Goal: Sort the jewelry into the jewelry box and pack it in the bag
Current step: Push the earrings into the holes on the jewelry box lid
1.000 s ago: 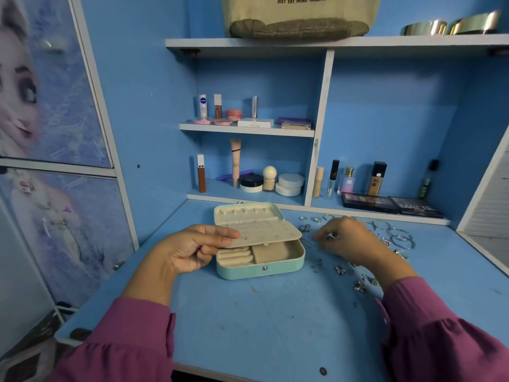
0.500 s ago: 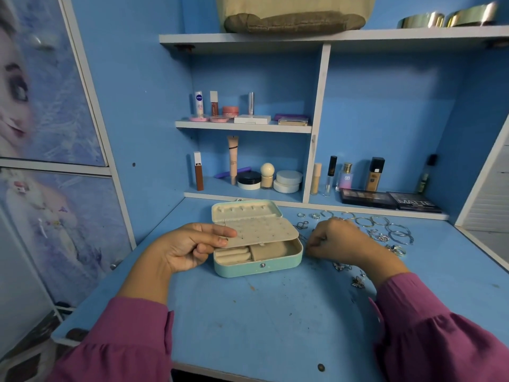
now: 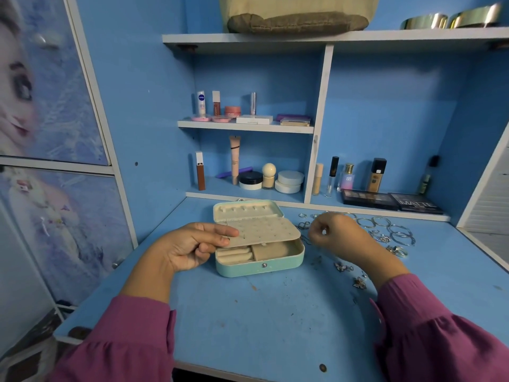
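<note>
Head view: left hand (image 3: 190, 246) pinches perforated cream flap (image 3: 261, 231).

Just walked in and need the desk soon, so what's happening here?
A person is sorting jewelry into an open jewelry box on the blue desk. The left hand holds up the box's perforated earring panel, while the right hand pinches a small silver piece beside it. Bangles and other pieces lie loose on the desk; the bag sits on the top shelf.

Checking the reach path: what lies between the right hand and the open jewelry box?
In the head view, a short strip of blue desk separates the right hand from the jewelry box. A thin dark chain lies there beside the box wall.
</note>
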`<state>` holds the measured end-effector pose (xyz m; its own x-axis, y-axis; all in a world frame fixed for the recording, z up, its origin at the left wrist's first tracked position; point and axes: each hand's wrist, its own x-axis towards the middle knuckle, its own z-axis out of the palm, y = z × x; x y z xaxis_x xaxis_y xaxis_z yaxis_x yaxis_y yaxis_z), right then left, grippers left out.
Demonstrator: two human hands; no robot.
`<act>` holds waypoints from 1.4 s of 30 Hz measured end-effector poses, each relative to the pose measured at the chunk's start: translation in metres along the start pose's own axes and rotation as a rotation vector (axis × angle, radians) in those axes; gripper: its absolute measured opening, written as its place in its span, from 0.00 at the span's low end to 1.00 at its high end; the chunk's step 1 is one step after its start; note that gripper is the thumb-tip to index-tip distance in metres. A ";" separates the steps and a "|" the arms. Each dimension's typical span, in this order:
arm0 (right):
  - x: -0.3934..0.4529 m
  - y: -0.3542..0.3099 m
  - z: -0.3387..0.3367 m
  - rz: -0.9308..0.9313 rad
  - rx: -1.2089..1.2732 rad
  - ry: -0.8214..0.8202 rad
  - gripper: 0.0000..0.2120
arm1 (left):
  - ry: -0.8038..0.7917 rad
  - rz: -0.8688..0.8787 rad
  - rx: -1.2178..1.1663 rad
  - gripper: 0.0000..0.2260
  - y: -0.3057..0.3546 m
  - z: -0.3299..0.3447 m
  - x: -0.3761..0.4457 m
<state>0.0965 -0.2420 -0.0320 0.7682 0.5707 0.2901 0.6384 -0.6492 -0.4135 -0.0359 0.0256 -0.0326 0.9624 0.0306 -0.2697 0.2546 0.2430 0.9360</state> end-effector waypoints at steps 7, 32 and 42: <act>-0.004 -0.061 0.018 -0.191 0.269 0.034 0.05 | 0.053 0.008 0.017 0.11 -0.001 0.000 0.002; 0.013 -0.089 0.041 -0.269 0.120 -0.055 0.07 | 0.068 0.015 0.057 0.15 -0.002 0.001 0.003; 0.015 -0.087 0.041 -0.233 0.135 -0.077 0.07 | 0.065 0.022 0.056 0.14 -0.002 0.001 0.003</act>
<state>0.0505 -0.1557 -0.0270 0.5925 0.7364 0.3266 0.7812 -0.4262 -0.4562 -0.0336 0.0245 -0.0350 0.9602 0.0987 -0.2614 0.2401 0.1868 0.9526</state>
